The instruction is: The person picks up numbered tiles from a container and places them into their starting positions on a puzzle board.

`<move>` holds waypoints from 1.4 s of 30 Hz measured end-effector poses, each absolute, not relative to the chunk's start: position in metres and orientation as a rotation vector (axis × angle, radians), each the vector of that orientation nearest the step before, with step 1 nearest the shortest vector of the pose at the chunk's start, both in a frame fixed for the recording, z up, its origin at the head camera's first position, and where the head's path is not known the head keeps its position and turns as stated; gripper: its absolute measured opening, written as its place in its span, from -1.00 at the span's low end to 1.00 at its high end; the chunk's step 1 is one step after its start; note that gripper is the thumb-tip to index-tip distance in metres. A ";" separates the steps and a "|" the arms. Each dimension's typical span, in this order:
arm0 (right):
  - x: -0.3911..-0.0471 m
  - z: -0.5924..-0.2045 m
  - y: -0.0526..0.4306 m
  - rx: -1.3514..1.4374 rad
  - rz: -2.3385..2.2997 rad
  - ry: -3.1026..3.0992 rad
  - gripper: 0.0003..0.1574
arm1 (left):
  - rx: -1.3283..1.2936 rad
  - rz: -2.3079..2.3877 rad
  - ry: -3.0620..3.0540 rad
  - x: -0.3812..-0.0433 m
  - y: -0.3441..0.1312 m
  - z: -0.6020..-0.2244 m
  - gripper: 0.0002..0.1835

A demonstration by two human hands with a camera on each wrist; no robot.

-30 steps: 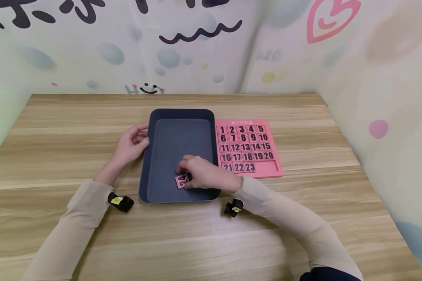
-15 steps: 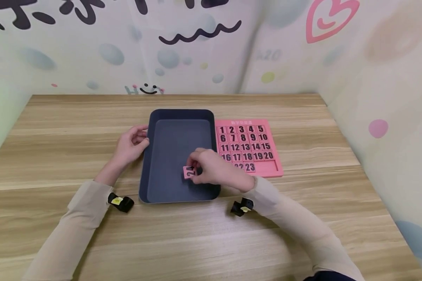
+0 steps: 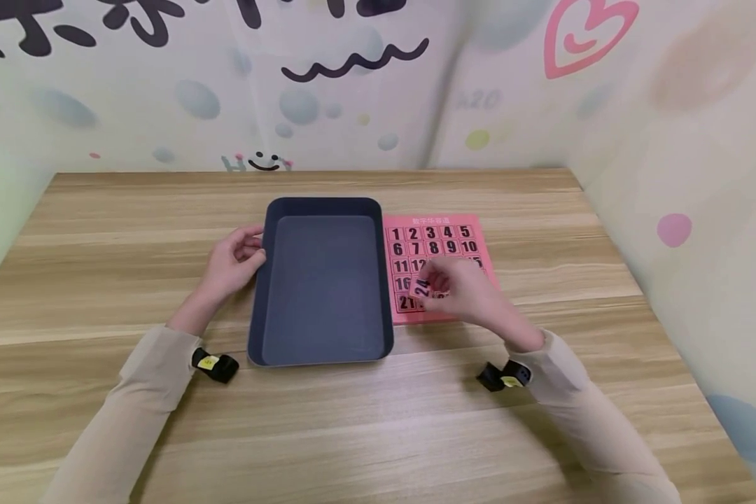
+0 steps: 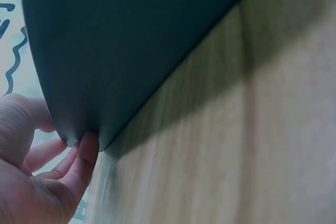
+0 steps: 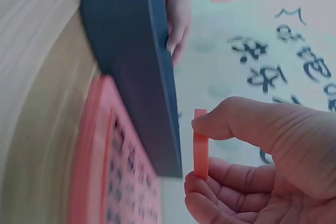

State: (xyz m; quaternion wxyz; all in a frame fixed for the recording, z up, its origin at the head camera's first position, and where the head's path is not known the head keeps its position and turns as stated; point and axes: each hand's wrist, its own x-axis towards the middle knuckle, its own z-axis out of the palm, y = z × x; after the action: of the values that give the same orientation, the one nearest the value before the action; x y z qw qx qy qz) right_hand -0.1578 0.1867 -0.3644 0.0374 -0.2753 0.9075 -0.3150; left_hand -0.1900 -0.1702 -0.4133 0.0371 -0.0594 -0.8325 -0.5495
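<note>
A dark blue-grey tray (image 3: 321,280) lies on the table. My left hand (image 3: 233,262) holds its left side, fingers bent against the outer wall and thumb at the rim; the left wrist view also shows this grip on the tray (image 4: 115,45). Over the pink number puzzle board (image 3: 488,269), my right hand (image 3: 463,290) pinches a pink number tile (image 3: 421,288) marked 24 between thumb and fingers. In the right wrist view the tile (image 5: 200,145) appears edge-on, above the board. Several numbered tiles sit in the board; the hand hides its lower right part.
The tray's right wall stands right beside the board's left edge. A wood-grain table (image 3: 353,434) carries both. Behind it rises a printed wall (image 3: 378,133), with another wall (image 3: 680,280) along the right side.
My right hand has lifted tile 24 out of the tray and carried it right, over the board. My left hand stays at the tray's left side.
</note>
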 end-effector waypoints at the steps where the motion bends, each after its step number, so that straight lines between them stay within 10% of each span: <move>1: -0.158 -0.366 0.192 -0.810 -0.979 2.788 -0.73 | -0.182 -1.683 -2.557 -0.190 -0.170 -0.413 -0.55; 42: -0.154 -0.391 0.246 -0.208 -0.776 2.852 -0.57 | -0.172 -1.680 -2.567 -0.188 -0.173 -0.414 -0.56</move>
State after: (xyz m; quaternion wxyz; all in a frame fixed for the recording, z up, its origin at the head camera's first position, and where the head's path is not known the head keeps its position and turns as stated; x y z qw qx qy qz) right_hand -0.1537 0.2456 -0.3910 0.0893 -0.0701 0.9587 -0.2610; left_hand -0.1878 -0.1731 -0.4137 0.0344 -0.0560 -0.8349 -0.5465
